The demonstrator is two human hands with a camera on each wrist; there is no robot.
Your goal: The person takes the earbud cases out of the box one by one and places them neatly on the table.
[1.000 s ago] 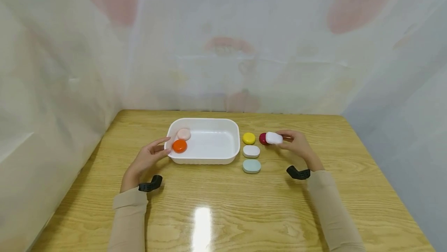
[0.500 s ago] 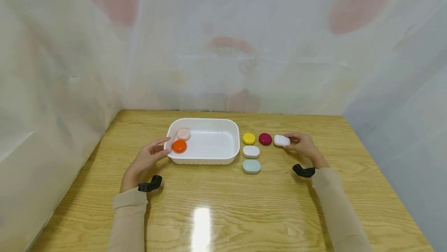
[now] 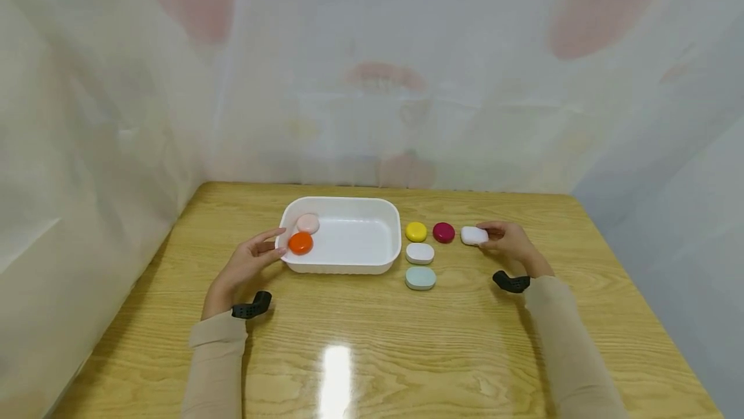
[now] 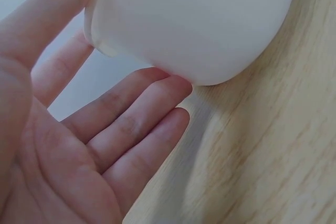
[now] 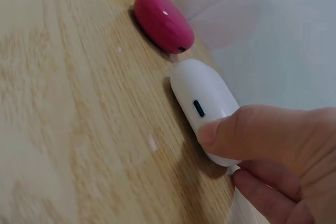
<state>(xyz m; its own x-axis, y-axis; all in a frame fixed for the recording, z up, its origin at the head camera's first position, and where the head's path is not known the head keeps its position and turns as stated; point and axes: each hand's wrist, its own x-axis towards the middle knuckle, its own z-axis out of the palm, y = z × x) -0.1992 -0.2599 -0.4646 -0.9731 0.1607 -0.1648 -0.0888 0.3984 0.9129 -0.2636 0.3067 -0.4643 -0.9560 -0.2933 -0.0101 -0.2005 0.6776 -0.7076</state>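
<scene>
A white plastic tub (image 3: 337, 268) stands on the table. At its left end is my left hand (image 3: 244, 267); thumb and index finger hold the rim, other fingers lie by the outer wall (image 4: 199, 24). Inside the tub are a pale pink round case (image 3: 308, 223) and an orange one (image 3: 300, 243). My right hand (image 3: 511, 243) pinches a white earbud case (image 3: 473, 235) at its right end, low at the table. Its charging port shows in the right wrist view, with the thumb (image 5: 226, 132) against that side.
Left of the held case lie a crimson case (image 3: 444, 232) and a yellow case (image 3: 416, 232). In front of the yellow one are a white oval case (image 3: 420, 253) and a pale green case (image 3: 420, 278). A patterned sheet (image 3: 372, 128) hangs behind the table.
My right hand has carried the white earbud case rightward and down, from overlapping the crimson case to a spot right of it. The left hand and tub stay in place.
</scene>
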